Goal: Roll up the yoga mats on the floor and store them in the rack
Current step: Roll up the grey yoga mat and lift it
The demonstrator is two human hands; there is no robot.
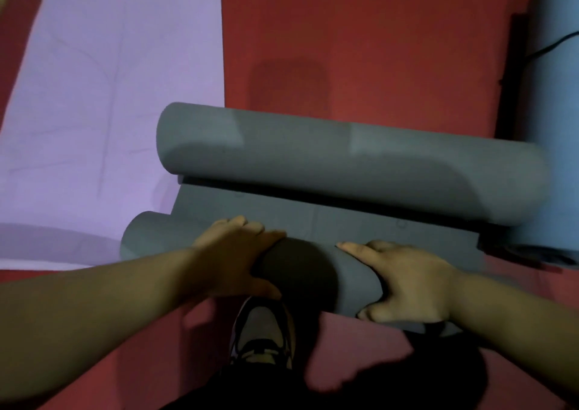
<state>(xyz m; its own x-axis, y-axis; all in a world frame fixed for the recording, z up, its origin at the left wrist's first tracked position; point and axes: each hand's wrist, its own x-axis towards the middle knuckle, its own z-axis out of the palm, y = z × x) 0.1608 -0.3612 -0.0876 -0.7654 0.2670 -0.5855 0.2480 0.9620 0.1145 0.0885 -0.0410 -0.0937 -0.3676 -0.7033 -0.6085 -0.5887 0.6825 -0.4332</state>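
A grey yoga mat (pixel 313 215) lies across the red floor, rolled from both ends. Its far roll (pixel 344 165) is thick; the near roll (pixel 351 271) sits under my hands, with a short flat strip between the two. My left hand (pixel 238 259) presses on top of the near roll, fingers spread over it. My right hand (pixel 407 284) grips the same roll further right, thumb at its near side. A lilac mat (pixel 103 102) lies flat at the left. A blue rolled mat (pixel 551 127) lies at the right edge. No rack is in view.
Red floor (pixel 360 49) stretches beyond the grey mat. A black strap or cable (pixel 551 46) crosses the blue roll, with a dark bar (pixel 510 74) beside it. My shoe (pixel 263 331) stands just behind the near roll.
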